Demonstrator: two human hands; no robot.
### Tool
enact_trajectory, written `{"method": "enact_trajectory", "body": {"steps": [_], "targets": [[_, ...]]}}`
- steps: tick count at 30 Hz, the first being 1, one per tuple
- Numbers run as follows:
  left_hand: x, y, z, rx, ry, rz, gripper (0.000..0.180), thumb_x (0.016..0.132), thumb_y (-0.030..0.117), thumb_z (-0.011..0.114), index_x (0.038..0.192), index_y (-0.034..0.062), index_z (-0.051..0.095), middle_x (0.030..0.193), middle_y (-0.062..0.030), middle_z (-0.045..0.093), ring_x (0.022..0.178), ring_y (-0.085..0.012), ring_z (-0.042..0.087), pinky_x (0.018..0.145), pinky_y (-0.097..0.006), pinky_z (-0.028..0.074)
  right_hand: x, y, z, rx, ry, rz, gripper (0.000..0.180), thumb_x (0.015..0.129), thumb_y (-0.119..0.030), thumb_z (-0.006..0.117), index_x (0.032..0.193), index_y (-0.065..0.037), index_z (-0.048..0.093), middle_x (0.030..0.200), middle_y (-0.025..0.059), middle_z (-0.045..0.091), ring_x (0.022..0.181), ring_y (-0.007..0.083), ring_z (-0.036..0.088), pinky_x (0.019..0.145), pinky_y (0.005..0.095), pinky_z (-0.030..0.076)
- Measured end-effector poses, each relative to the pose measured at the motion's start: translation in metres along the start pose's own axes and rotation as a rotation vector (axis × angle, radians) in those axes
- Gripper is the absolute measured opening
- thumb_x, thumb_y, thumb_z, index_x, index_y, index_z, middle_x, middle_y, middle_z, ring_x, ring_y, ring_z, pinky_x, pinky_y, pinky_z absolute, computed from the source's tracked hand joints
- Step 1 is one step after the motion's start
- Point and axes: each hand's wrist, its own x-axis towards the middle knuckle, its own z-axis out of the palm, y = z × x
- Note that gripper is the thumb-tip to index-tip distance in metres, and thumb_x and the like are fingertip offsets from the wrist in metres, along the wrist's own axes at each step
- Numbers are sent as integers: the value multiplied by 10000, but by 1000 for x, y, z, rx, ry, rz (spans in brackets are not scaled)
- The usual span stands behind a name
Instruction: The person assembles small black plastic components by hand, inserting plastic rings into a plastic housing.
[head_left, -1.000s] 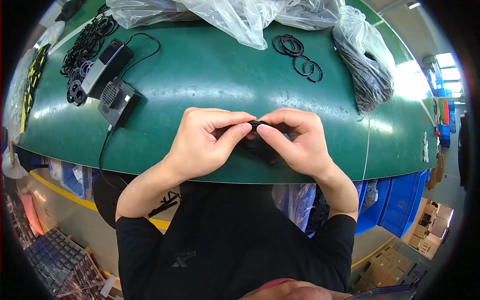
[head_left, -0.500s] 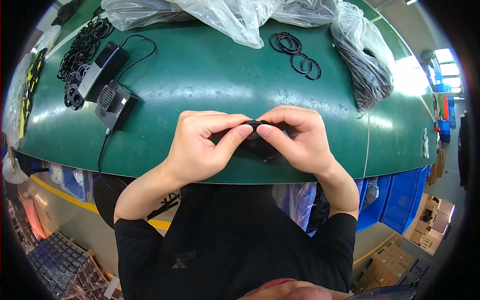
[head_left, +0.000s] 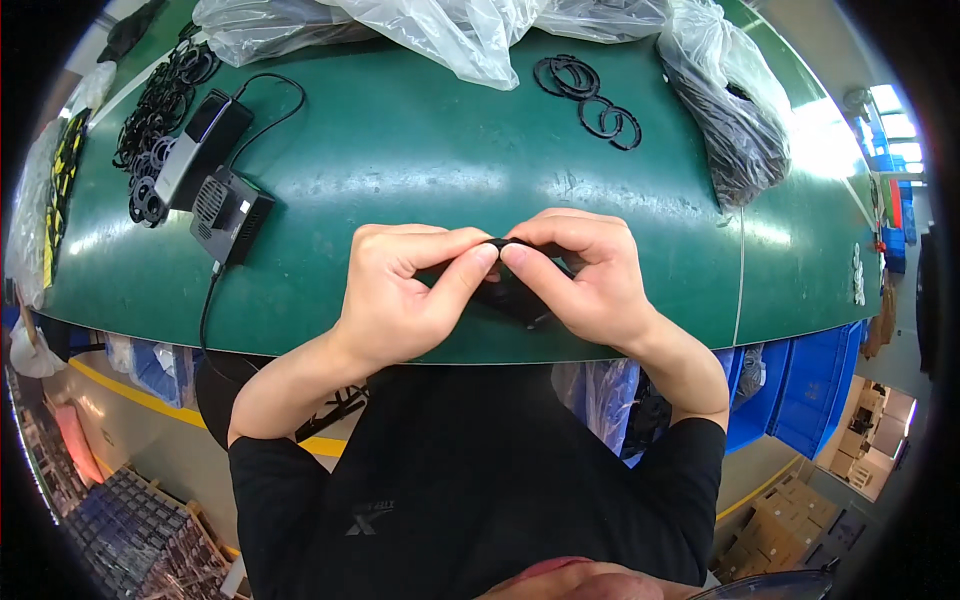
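Clear plastic bags (head_left: pixel 470 35) along table's far edge, one (head_left: pixel 735 120) of black parts.

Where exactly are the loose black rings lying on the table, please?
In the head view, the loose black rings lie at the far right-centre of the green table, between the clear plastic bags and the bag of black parts.

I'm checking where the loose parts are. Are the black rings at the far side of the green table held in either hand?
No: the black rings lie loose on the green table, apart from both hands.

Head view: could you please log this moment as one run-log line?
left hand: pinching small black part | right hand: pinching same part | part: above green table near edge | black rings: far side
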Motion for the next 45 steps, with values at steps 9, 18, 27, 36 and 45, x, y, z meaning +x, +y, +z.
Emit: {"method": "enact_trajectory", "body": {"steps": [9, 18, 27, 36, 45], "targets": [[0, 0, -2, -204, -61, -175, 117, 834, 15, 600, 897, -55, 670, 740, -127, 684, 676, -132, 656, 612, -227, 507, -2, -8, -5, 311, -71, 305, 146, 848, -77, 616, 905, 54, 646, 782, 64, 677, 708, 66, 599, 620, 212, 480], [3, 5, -3, 28, -85, -132, 113, 827, -1, 598, 897, -41, 678, 736, -126, 685, 629, -148, 654, 569, -225, 495, 2, -6, -3, 12, -73, 143, 116, 830, -59, 618, 833, 53, 650, 756, 96, 673, 660, 101, 618, 580, 219, 479], [1, -4, -2, -229, -88, -308, 140, 858, 19, 569, 910, -56, 675, 718, -85, 678, 681, -78, 612, 620, -211, 484, -3, -3, 7, 161, -1, 239, 130, 846, -66, 608, 840, 51, 663, 748, 64, 677, 676, 93, 626, 587, 207, 479], [5, 0, -4, -382, -179, -414, 201, 888, 28, 546, 1034, -80, 632, 887, -112, 669, 795, -135, 631, 744, -242, 501, 1, 1, -6, 234, -69, 345, 186, 872, -129, 612, 865, 48, 667, 756, 40, 672, 680, 42, 569, 613, 198, 469], [2, -2, 0, -665, -309, -592, 320, 872, 39, 586, 1176, -49, 539, 1019, -98, 634, 904, -135, 611, 788, -265, 516, 4, 7, -11, 396, 129, 327, 163, 851, -102, 643, 928, 42, 649, 793, 51, 657, 698, 60, 582, 633, 206, 485]]}}
